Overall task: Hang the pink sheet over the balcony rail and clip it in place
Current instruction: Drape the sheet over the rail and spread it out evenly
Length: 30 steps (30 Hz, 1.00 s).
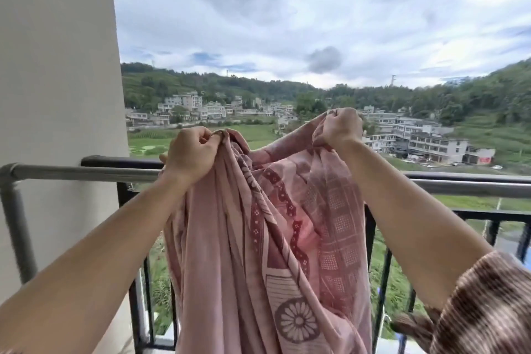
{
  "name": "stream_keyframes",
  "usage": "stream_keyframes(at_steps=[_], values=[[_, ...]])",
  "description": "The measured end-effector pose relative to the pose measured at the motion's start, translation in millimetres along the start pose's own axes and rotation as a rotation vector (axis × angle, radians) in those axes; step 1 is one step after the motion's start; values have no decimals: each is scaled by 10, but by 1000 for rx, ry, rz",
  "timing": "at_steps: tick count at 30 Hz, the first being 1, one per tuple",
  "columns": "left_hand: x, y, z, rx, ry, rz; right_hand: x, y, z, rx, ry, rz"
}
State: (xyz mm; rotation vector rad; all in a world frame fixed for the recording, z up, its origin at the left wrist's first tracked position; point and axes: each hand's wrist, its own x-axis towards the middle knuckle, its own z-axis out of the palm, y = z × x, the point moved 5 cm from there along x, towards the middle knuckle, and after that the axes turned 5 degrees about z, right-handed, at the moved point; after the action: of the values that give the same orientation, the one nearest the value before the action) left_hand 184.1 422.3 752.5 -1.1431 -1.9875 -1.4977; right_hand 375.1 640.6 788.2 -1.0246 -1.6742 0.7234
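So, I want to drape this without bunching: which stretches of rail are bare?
The grey rail is bare from the white wall to the left hand. Between that and the right hand the bunched pink sheet hides it. Past the right forearm it is bare again.

Two forearms, uncovered from wrist to elbow, end in a bare left hand [191,149] and a bare right hand [337,128]. The right upper arm wears a loose brown-and-cream striped fabric sleeve [488,302]. A gathered strip of matching cloth [413,322] trails from its cuff. The left arm is uncovered as far as it shows.
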Motion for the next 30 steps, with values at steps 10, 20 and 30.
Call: stream_keyframes(at_steps=[10, 20, 30], values=[[-453, 276, 110, 119, -44, 165, -256, 380, -356, -525, -315, -91], [-1013, -47, 338, 235, -174, 232, -1098, 637, -380, -346, 150, -507], [-1235, -526, -252, 189, 31, 98, -1256, 960, -693, -369, 235, -277]])
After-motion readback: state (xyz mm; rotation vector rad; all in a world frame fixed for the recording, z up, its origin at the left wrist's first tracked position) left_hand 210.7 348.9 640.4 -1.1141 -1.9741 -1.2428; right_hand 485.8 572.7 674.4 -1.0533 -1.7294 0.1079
